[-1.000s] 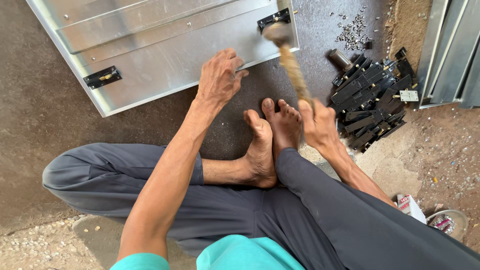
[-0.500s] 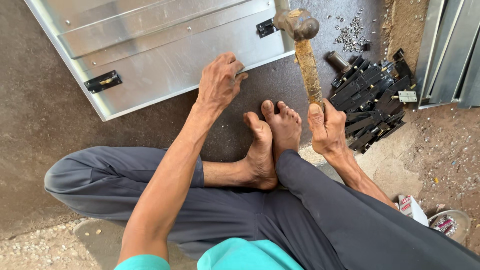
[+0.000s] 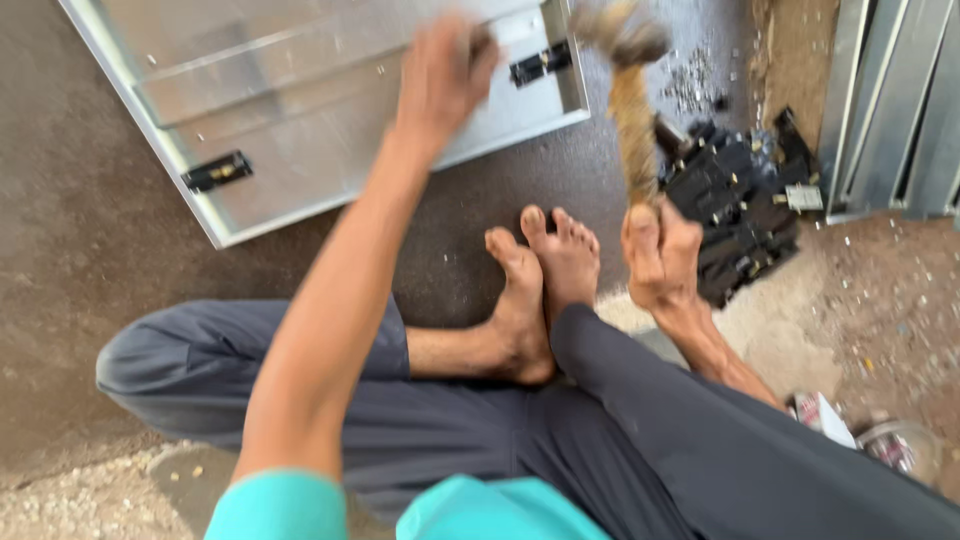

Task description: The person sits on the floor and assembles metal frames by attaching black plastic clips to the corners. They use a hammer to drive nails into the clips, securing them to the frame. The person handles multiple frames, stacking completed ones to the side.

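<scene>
A: In the head view, what is the right hand (image 3: 660,255) doing?

B: Its fingers are wrapping tight around a blurry wooden-handled hammer (image 3: 630,110), holding it up beside the pile of black metal hinges (image 3: 735,200).

A: And the left hand (image 3: 440,75)?

B: It is reaching over the flat shiny silver metal panel (image 3: 300,110). It is too blurry to tell how its fingers are sitting.
</scene>
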